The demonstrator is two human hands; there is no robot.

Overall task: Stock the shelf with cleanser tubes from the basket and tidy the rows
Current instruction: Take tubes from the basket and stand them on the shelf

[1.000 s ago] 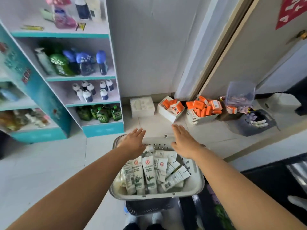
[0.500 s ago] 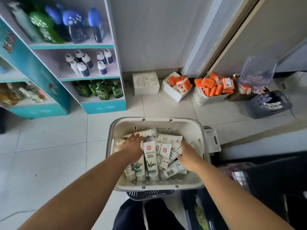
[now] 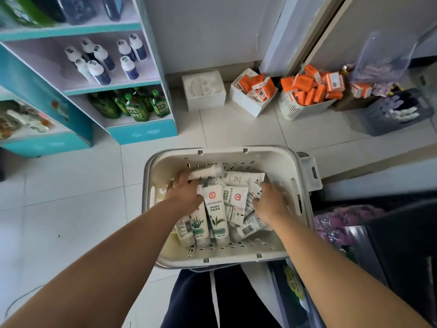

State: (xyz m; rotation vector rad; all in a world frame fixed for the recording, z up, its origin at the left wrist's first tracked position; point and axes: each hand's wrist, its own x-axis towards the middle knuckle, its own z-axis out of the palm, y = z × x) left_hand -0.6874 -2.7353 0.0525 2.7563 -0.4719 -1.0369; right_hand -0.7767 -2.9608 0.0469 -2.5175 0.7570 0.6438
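Observation:
A cream plastic basket sits right in front of me, holding several white cleanser tubes with green leaf prints and red logos, lying in a loose pile. My left hand lies on the left side of the pile, fingers stretched toward a tube lying crosswise at the back. My right hand is on the right side, fingers curled down among the tubes with the tips hidden. The teal shelf stands at upper left.
The shelf carries green pouches and white-and-blue bottles. Along the wall stand a white foam box, two containers of orange packs and a grey basket. Dark bins crowd the right.
Both hands dropped from the basket's far rim down into the tube pile. The view tilted down and came closer to the basket.

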